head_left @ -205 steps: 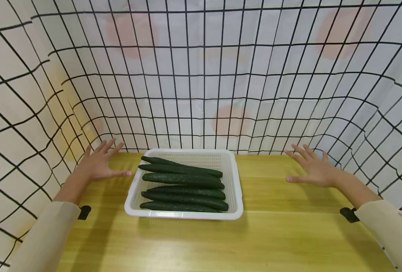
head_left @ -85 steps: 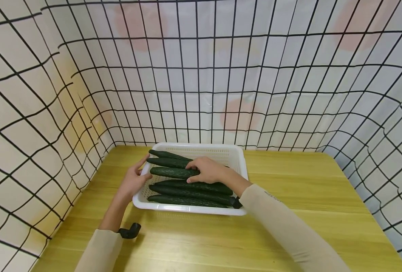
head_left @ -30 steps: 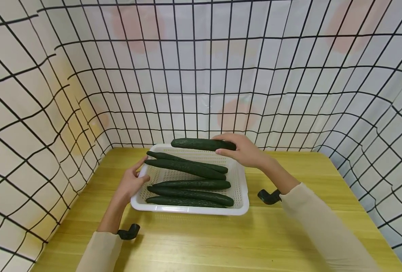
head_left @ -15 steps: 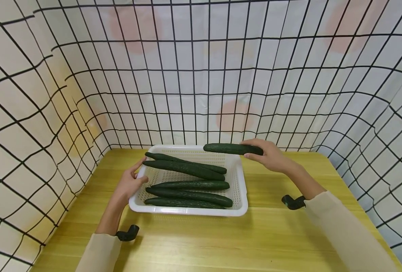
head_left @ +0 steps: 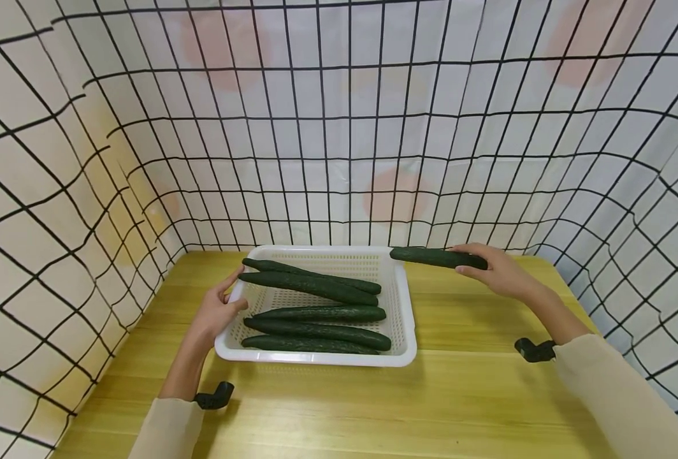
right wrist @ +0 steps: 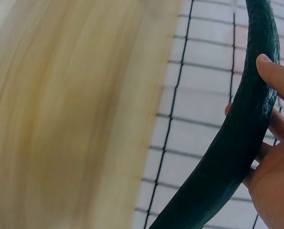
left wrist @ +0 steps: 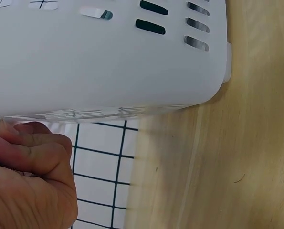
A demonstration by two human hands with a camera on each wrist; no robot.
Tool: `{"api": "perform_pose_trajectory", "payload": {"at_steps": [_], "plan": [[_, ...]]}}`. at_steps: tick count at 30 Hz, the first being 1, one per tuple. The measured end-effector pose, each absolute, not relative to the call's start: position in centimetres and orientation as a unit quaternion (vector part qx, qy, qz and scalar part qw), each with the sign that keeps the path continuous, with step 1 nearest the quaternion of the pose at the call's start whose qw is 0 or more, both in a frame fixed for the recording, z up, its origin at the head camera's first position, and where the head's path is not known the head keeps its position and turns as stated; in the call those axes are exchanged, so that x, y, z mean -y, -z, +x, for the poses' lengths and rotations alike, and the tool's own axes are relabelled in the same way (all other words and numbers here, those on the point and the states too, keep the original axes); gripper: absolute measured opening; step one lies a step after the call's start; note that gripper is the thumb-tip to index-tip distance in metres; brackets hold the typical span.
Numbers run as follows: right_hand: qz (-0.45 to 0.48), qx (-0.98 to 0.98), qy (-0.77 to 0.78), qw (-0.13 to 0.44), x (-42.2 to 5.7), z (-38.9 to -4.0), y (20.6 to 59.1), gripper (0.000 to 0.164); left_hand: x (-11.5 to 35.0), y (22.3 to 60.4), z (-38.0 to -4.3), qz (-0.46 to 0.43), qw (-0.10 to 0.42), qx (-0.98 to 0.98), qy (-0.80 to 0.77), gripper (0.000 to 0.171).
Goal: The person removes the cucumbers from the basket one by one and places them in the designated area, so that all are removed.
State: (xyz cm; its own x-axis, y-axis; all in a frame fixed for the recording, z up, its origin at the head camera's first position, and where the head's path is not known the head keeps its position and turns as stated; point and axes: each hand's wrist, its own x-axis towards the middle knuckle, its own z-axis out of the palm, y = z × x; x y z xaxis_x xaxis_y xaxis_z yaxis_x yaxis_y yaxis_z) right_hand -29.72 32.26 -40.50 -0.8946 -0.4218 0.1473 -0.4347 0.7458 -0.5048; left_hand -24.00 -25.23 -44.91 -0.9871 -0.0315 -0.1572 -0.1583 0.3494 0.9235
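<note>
My right hand holds a dark green cucumber in the air at the basket's right back corner. In the right wrist view, the thumb lies on one side of the cucumber and the fingers pass behind it. My left hand grips the left rim of a white plastic basket, thumb over the rim; its curled fingers show beside the basket wall in the left wrist view. Several more cucumbers lie lengthwise in the basket, with a gap between the back pair and the front ones.
The basket stands on a yellow wood-grain table. A black wire grid backed by white sheeting encloses the back and both sides. Black wrist mounts stick out from both sleeves.
My right hand has taken a cucumber from the middle of the basket, lifted it and carried it right, past the basket's edge. My left hand has stayed on the rim lately.
</note>
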Motion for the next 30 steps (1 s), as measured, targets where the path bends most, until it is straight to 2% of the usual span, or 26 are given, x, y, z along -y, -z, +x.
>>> {"api": "perform_pose_trajectory", "payload": {"at_steps": [12,17,30], "plan": [[0.208,0.945,-0.253,-0.009,-36.3,-30.1,43.0,0.054,25.4,44.9,-23.9,-0.057,0.059,-0.811,-0.58,0.086],[0.23,0.94,-0.253,-0.006,-36.7,-30.7,44.7,0.05,25.4,45.0,-23.8,-0.052,0.059,-0.811,-0.58,0.085],[0.226,0.942,-0.241,-0.058,-36.7,-31.8,47.5,0.055,25.5,45.2,-24.1,-0.052,0.054,-0.809,-0.583,0.084]]}}
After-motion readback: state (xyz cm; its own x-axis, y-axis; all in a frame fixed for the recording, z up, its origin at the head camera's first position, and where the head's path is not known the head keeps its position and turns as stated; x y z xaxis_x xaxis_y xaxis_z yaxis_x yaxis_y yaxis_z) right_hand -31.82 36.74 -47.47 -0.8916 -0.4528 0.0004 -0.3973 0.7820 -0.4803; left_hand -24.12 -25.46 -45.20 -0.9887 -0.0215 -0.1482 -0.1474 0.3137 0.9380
